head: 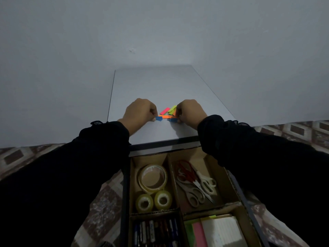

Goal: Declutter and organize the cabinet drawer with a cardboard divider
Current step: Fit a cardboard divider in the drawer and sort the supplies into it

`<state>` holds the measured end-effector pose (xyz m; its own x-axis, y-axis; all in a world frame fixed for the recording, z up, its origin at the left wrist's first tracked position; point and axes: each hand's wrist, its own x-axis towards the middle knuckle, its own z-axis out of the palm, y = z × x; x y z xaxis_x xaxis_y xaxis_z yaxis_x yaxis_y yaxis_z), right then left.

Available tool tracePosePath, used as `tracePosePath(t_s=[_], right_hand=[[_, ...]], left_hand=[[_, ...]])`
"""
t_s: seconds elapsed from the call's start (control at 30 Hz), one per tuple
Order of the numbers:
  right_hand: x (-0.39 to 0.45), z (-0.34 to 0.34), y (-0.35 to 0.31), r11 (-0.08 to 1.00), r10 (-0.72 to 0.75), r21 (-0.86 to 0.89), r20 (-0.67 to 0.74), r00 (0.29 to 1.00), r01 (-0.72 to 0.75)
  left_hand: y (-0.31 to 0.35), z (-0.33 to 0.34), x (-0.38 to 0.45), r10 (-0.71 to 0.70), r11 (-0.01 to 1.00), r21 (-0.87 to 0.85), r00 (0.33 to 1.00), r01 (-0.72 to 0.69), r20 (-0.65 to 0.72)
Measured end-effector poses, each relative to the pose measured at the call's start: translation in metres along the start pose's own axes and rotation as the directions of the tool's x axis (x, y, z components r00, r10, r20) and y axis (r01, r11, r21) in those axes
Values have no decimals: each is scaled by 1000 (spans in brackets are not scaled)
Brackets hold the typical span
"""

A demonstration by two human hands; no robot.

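On the white cabinet top (160, 90) lies a small heap of coloured sticky tabs (168, 111): pink, yellow-green, orange and blue. My left hand (139, 111) pinches a blue tab (158, 118) at the heap's left edge. My right hand (191, 111) pinches tabs at the right edge, with a second blue tab (172, 119) under its fingertips. Below, the open drawer holds a cardboard divider (170, 168) forming several compartments.
The compartments hold tape rolls (153, 177), scissors (194, 180), pens and batteries (156, 232), and sticky note pads (213, 230). A white wall rises behind the cabinet. Patterned floor tiles (302, 131) lie on both sides. Black sleeves cover both forearms.
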<state>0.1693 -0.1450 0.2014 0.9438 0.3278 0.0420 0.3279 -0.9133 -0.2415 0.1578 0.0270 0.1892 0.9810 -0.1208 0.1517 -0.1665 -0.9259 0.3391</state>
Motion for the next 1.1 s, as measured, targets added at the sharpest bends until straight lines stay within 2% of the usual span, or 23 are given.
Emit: tracePosePath(t_s=[0.1,0.2,0.3,0.4,0.73,0.9,1.1], right_hand=[[0,-2,2,1000,20,21,-3,1000,-19],[-1,-7,3,994,34,106,-11,999,-33],[-3,-8,5,988,20,156,-24,1000,-16],[-4,-6,5,989,12,150,-5,1000,-11],[-7,-2,9,991,5,135,-51,999,2],[-9,-3,8,991,-11,134,-66,998,20],[-12,-3,8,996,-17,84,-44,999,20]], left_hand=[[-2,-10,2,-22,998,-55,999,20,-29],[-5,-18,5,-13,997,-77,997,19,71],[-1,-15,7,-1,1000,26,985,-3,172],[5,-8,9,2,997,72,982,-16,187],[-2,5,3,-49,998,42,999,49,-4],[-2,0,-1,-22,996,80,996,29,-92],[2,1,-2,-5,998,64,999,7,-34]])
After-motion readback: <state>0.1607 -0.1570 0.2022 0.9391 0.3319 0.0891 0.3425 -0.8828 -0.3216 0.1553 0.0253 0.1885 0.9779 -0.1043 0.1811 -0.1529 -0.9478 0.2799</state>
